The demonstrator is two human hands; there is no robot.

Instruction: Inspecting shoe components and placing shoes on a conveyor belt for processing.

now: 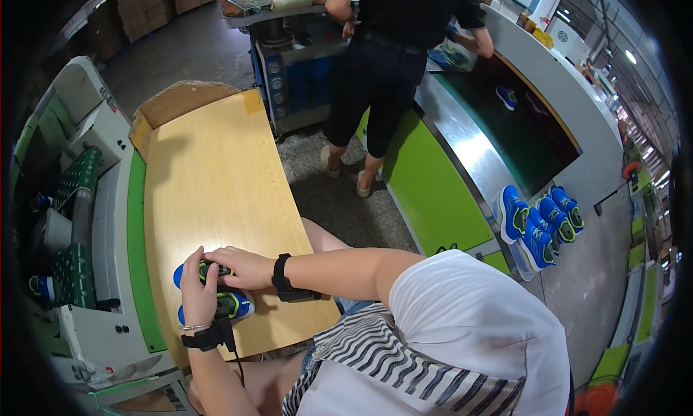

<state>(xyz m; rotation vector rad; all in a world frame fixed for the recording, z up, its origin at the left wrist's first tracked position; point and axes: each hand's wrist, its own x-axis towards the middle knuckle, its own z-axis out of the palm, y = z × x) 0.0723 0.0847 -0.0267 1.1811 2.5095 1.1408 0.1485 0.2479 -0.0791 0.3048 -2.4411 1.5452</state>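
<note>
Two small blue sneakers with yellow-green trim lie side by side on the light wooden table in front of me. Around the farther sneaker (178, 276) both of my hands are closed. My left hand (197, 289) grips it near the toe side, its wrist passing over the nearer sneaker (242, 305). My right hand (244, 267) reaches in from the right, with its fingers at the shoe's opening and upper. The fingers hide much of the held sneaker. That nearer sneaker rests on the tabletop, partly covered by my left wrist.
The wooden table (209, 178) has a cardboard guard (180, 98) at its far end. A conveyor machine with a green roller belt (81, 264) stands left. Several blue sneakers (538, 244) sit at the right beside a dark conveyor belt (516, 138). A person (393, 62) stands ahead.
</note>
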